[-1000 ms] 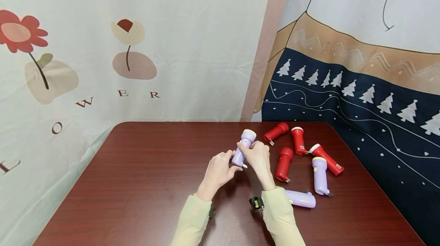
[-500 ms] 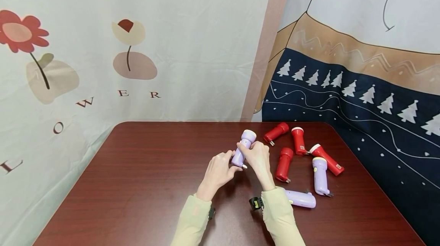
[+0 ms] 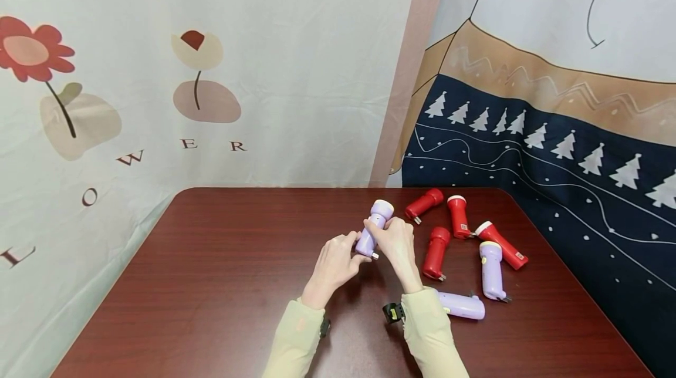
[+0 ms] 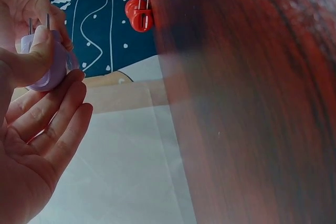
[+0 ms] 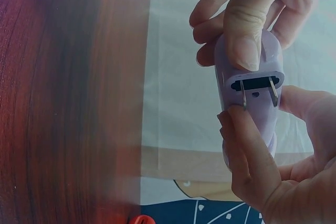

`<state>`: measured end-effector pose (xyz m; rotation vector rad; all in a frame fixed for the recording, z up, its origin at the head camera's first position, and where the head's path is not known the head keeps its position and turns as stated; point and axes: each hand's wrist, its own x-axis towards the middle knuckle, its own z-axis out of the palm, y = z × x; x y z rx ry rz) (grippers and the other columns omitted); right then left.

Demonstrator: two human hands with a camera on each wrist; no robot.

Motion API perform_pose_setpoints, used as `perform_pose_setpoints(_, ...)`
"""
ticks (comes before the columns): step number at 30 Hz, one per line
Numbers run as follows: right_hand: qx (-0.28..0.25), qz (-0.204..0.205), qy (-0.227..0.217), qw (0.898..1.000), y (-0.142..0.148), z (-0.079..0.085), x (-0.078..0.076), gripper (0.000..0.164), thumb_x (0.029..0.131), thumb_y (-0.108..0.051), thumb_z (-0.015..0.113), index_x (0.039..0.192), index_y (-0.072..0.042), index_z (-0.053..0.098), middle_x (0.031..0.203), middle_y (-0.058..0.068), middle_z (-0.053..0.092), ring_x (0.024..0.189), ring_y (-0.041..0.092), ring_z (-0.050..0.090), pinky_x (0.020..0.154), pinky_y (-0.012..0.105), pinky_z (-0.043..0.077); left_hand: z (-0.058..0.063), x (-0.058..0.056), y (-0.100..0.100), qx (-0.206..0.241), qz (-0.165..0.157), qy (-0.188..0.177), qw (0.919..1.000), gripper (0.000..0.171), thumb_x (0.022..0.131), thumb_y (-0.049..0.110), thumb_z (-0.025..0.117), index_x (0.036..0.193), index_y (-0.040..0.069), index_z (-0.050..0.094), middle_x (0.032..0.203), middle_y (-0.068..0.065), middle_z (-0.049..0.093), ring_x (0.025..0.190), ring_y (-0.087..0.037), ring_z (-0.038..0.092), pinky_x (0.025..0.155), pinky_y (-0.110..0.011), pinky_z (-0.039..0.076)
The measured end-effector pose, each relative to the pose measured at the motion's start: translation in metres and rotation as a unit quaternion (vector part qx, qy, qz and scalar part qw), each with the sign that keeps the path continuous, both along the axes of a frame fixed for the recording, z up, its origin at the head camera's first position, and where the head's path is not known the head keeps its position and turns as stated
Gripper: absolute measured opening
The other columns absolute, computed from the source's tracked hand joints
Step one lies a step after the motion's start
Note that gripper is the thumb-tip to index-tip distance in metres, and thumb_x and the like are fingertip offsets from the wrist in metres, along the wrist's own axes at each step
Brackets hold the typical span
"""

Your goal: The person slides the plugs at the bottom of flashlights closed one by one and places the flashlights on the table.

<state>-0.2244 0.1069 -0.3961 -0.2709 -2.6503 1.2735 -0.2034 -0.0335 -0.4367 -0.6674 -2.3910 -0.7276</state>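
Observation:
Both hands hold a lavender flashlight (image 3: 381, 209) above the table, its wide head tilted up and away. My left hand (image 3: 335, 260) grips the tail end, the thumb pressing beside the plug. My right hand (image 3: 397, 243) pinches the body from the other side between thumb and fingers. Two metal prongs (image 5: 274, 92) stand out from the flashlight's tail in the right wrist view. The left wrist view shows the left thumb (image 4: 41, 45) lying over the lavender tail. Fingers cover much of the flashlight's middle.
Several red flashlights (image 3: 436, 253) lie at the right of the brown table (image 3: 237, 272). One lavender flashlight (image 3: 492, 272) lies at the far right, another (image 3: 463, 306) partly behind the right sleeve (image 3: 430, 319). A printed curtain (image 3: 296, 73) hangs behind the table's back edge.

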Motion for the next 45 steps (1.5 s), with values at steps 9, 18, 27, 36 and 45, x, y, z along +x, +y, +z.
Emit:
perform_pose_setpoints(9,0.007,-0.003,-0.003,1.000,0.0006,-0.0005,-0.0001,0.044,0.081,-0.045,0.068,0.073,-0.002,0.064,0.063,0.012,0.066,0.052,0.018,0.054,0.044,0.024,0.041,-0.0019,-0.0018,-0.0008,0.010,-0.018,-0.002,0.9998,0.030,0.071,0.019,0.081,0.090,0.006,0.062,0.071,-0.006,0.064,0.059,-0.017,0.057,0.055,-0.028,0.046)
perform_pose_setpoints(18,0.003,0.001,-0.005,1.000,0.0012,-0.0006,-0.0004,0.044,0.081,-0.044,0.068,0.074,-0.001,0.064,0.064,0.012,0.066,0.050,0.016,0.055,0.043,0.024,0.042,-0.0013,-0.0025,-0.0018,0.006,-0.029,-0.010,0.9995,0.027,0.072,0.013,0.080,0.090,0.005,0.061,0.071,-0.007,0.064,0.060,-0.021,0.060,0.055,-0.030,0.047)
perform_pose_setpoints(27,0.000,-0.001,-0.005,1.000,0.0012,-0.0012,-0.0010,0.042,0.082,-0.042,0.069,0.076,-0.001,0.064,0.065,0.012,0.066,0.051,0.017,0.054,0.043,0.024,0.041,-0.0026,-0.0032,-0.0028,0.005,-0.032,-0.006,0.9995,0.028,0.072,0.011,0.079,0.093,0.005,0.062,0.074,-0.007,0.067,0.063,-0.023,0.063,0.058,-0.033,0.050)
perform_pose_setpoints(36,0.025,-0.006,0.007,1.000,0.0011,-0.0005,-0.0013,0.046,0.081,-0.044,0.068,0.062,-0.004,0.059,0.052,0.008,0.057,0.050,0.018,0.049,0.042,0.025,0.033,-0.0037,-0.0033,-0.0027,0.004,-0.030,-0.011,0.9995,0.029,0.072,0.008,0.078,0.097,0.004,0.063,0.084,-0.007,0.071,0.070,-0.025,0.067,0.064,-0.035,0.053)
perform_pose_setpoints(45,0.026,-0.008,0.007,1.000,0.0006,-0.0005,-0.0023,0.045,0.081,-0.044,0.068,0.062,-0.004,0.060,0.052,0.008,0.057,0.050,0.018,0.049,0.042,0.024,0.033,-0.0043,-0.0058,-0.0033,0.005,-0.035,-0.008,0.9993,0.029,0.071,0.002,0.076,0.097,0.003,0.063,0.085,-0.009,0.072,0.069,-0.026,0.067,0.064,-0.036,0.053)
